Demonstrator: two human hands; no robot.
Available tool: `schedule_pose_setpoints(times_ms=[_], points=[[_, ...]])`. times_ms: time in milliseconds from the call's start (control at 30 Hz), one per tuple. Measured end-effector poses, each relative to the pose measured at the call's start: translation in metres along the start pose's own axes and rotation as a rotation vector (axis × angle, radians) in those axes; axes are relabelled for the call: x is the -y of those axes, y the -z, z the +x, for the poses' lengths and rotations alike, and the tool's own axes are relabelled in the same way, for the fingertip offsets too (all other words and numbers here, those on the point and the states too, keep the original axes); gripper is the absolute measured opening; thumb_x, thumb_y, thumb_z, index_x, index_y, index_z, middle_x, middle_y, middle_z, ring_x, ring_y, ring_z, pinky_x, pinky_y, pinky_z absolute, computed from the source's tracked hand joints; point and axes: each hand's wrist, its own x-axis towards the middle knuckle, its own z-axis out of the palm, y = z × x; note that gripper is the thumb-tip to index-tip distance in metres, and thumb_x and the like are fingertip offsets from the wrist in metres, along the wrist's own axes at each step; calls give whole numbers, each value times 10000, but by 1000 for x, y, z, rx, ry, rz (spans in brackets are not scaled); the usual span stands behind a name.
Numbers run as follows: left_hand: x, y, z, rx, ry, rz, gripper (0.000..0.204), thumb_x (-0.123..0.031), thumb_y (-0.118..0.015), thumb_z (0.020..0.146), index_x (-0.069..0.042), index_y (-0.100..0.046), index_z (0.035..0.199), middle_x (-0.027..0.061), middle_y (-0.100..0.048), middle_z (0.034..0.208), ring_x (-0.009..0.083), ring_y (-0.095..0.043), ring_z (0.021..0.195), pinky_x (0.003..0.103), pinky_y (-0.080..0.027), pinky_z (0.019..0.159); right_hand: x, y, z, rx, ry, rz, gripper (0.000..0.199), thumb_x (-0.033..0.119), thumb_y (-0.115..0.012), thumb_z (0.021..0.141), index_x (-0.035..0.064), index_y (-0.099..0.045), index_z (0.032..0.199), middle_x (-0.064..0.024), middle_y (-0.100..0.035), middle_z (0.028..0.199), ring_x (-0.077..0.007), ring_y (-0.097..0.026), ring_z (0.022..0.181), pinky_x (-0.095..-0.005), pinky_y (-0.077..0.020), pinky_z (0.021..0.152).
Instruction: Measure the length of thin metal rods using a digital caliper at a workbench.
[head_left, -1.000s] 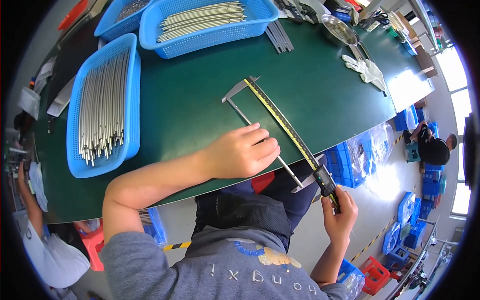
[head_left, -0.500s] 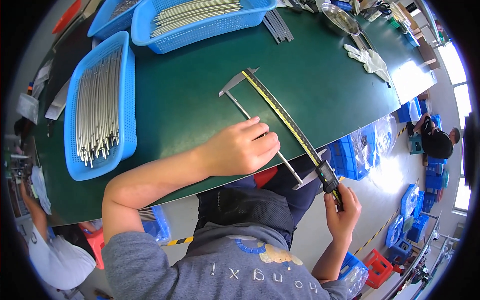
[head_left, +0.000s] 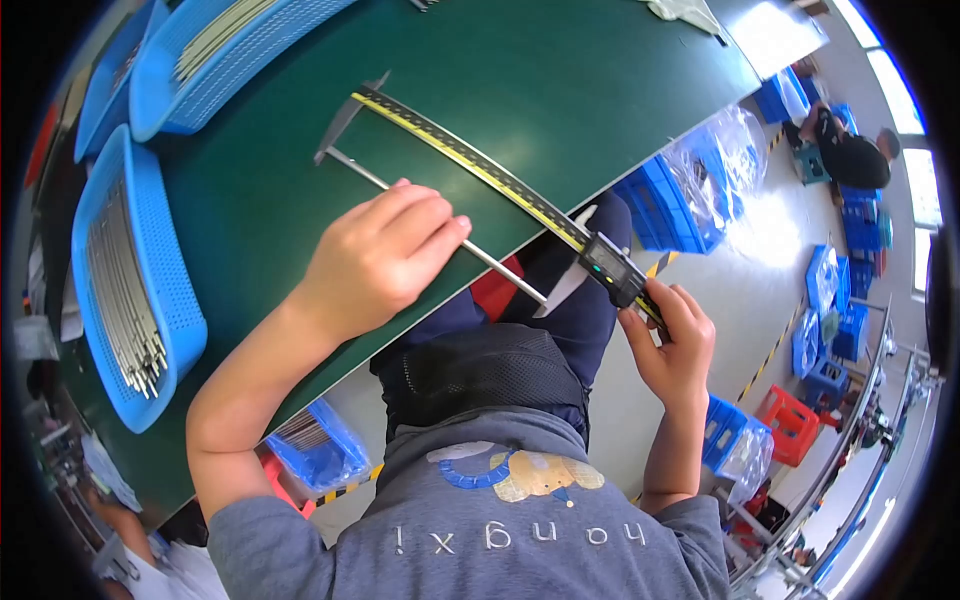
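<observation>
- While the left hand [head_left: 382,245] grasps a thin metal rod [head_left: 505,271], the right hand [head_left: 678,345] grips a caliper [head_left: 470,161] near its display.
- Rod: passing through the left hand's grasp, between the caliper's 2 jaws.
- Green counter [head_left: 255,195]: beneath the left hand.
- Blue basket [head_left: 180,305] with more rods [head_left: 116,285]: well left of the left hand.

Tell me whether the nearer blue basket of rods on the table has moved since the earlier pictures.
No. Against the green table and the other blue basket, the nearer blue basket keeps its place; only the view turned.
</observation>
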Motion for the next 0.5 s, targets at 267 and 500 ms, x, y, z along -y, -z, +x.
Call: schedule_pose_setpoints(times_ms=[267, 500], points=[[-1, 2, 2, 10, -5, 32, 203, -62, -640, 690, -42, -680, 889, 51, -578, 842, 210, -614, 836, 327, -550, 743, 1, 0, -2, -7, 0, -29, 305, 216, -797, 698, 38, -633, 884, -63, -569, 658, -176, -567, 514, -281, -442, 478], [0, 7, 3, 49, 15, -8, 223, -47, -642, 687, -40, -691, 905, 72, -586, 854, 239, -622, 838, 356, -547, 750, 5, -4, -3, -17, -32, -84, 323, 318, -795, 687, 70, -637, 819, -48, -567, 631, -203, -555, 499, -298, -436, 465]])
